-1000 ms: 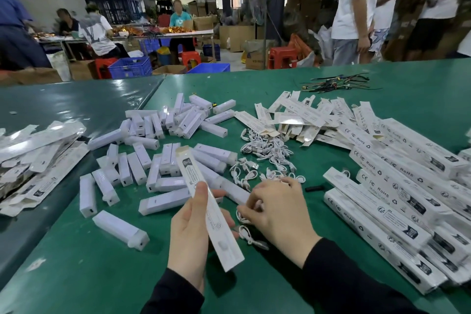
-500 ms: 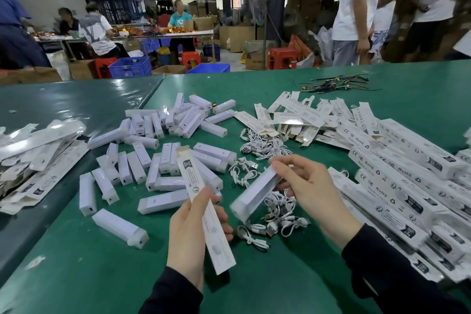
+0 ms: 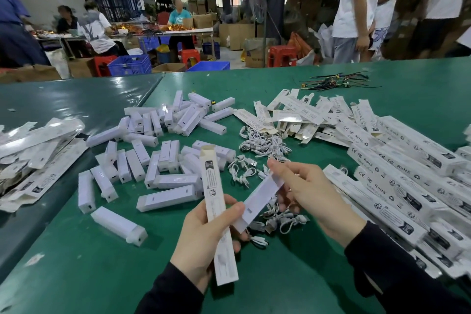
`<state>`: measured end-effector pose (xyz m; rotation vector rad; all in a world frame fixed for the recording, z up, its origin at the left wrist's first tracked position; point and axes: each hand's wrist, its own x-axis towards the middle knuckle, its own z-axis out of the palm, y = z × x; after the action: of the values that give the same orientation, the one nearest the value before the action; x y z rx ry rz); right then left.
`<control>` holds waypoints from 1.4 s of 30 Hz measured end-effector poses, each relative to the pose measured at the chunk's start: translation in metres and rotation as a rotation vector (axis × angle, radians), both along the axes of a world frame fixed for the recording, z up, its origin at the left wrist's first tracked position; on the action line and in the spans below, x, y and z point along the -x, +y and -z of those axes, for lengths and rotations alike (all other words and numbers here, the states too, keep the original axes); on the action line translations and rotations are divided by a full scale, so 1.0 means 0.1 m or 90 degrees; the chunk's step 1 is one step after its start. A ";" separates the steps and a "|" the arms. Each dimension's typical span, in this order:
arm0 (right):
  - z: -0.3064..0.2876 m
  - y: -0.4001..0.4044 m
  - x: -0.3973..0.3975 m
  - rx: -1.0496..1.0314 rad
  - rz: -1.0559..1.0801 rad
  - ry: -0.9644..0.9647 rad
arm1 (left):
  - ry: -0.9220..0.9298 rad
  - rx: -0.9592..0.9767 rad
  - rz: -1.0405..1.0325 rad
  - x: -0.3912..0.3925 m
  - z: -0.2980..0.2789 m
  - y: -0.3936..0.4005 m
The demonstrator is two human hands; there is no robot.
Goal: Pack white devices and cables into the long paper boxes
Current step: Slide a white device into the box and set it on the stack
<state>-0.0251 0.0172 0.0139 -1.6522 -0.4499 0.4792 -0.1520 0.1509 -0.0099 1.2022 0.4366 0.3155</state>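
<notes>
The left grip clasps an upright paper box. The right grip pinches a white device, its lower end touching the left thumb.

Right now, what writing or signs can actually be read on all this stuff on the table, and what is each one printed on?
"CE FC RoHS": on the closed paper boxes stacked at the right.
"Made in China": under those marks on the same boxes, faint.
Recycling symbols and round logos: on those boxes, without readable words.
Fine print on the long box gripped by the left hand: too small to read.
White device in the right hand: no text visible.
Print on the flat boxes further back: blurred.
</notes>
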 end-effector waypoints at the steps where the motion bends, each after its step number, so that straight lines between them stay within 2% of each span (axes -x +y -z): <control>1: -0.01 -0.01 0.00 0.007 -0.013 0.008 | 0.007 -0.024 -0.001 0.00 0.01 0.00; 3: -0.03 -0.02 -0.01 0.005 -0.029 0.014 | 0.019 -0.047 -0.003 0.00 0.02 -0.01; 8: -0.09 -0.08 -0.10 -0.065 -0.073 0.069 | 0.003 0.057 -0.044 -0.01 0.02 0.02; 14: -0.06 -0.04 -0.06 -0.124 -0.101 0.126 | 0.030 -0.055 -0.048 0.01 0.05 0.01; 18: -0.06 -0.04 -0.07 -0.108 -0.070 0.059 | 0.015 -0.028 -0.016 0.01 0.03 -0.03; 20: -0.11 -0.08 -0.12 -0.183 -0.006 0.044 | 0.026 -0.018 0.040 0.01 0.00 -0.05; 23: -0.18 -0.16 -0.19 -0.381 0.113 0.033 | 0.047 -0.034 0.143 0.03 0.00 -0.09; 25: -0.20 -0.18 -0.19 -0.435 0.134 0.024 | 0.055 -0.037 0.192 0.04 0.02 -0.09; 33: -0.10 -0.15 -0.19 -0.257 0.106 -0.102 | 0.060 -0.076 0.239 0.03 0.04 -0.07; 38: -0.13 -0.21 -0.23 -0.189 0.079 -0.108 | 0.072 -0.021 0.283 0.04 0.04 -0.05; 42: -0.16 -0.27 -0.28 -0.164 0.060 -0.083 | 0.062 -0.023 0.305 0.04 0.09 -0.05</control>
<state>0.0030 -0.0096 0.0298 -1.4519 -0.5065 0.2333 -0.1563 0.1456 -0.0188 1.3199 0.2153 -0.1483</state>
